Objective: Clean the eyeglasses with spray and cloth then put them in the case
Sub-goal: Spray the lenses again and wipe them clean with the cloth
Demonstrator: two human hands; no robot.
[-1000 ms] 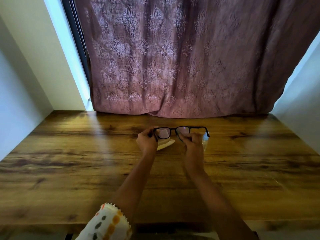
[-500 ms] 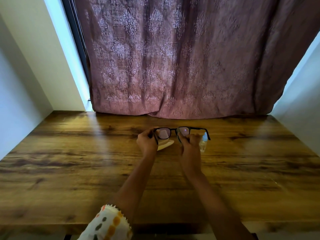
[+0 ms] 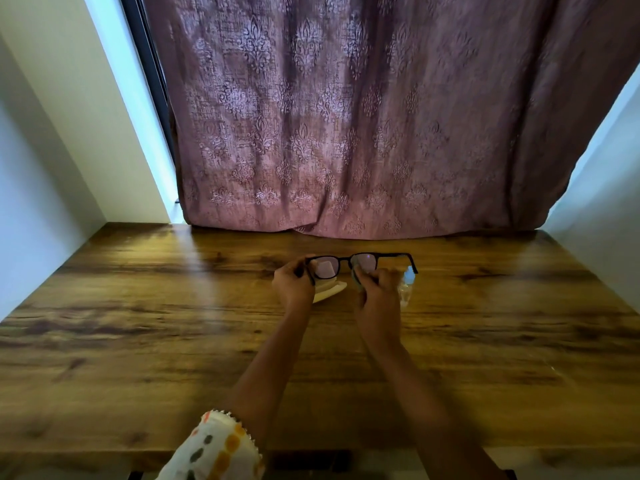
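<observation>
The eyeglasses [image 3: 360, 263] are held up just above the far middle of the wooden bench [image 3: 138, 341], lenses facing the person, arms folded out toward them. They look light and thin, with a black plastic frame that is stiff but would likely twist if squeezed hard; the lenses are the fragile, smear-prone part. The safest hold is probably on the frame corner or the arm hinge, never flat on the glass.

The left hand [image 3: 292, 284] does about that: it is closed around the left end of the frame, by the hinge, pinching it steady. The right hand [image 3: 375, 289] is closed too, its fingers bunched on a small greyish cloth [image 3: 356, 277] pressed against the lower part of the right lens, so the glasses sit between the two hands, touching both. The cloth is soft and should slide easily on the lens; light pressure seems enough.

Just behind the right hand, on the bench, stands a small clear spray bottle [image 3: 407, 282], partly hidden. Behind the left hand lies a pale open case [image 3: 329, 291], near at hand for putting the glasses away once the wiping is done. A patterned curtain [image 3: 346, 116] hangs at the far edge.
</observation>
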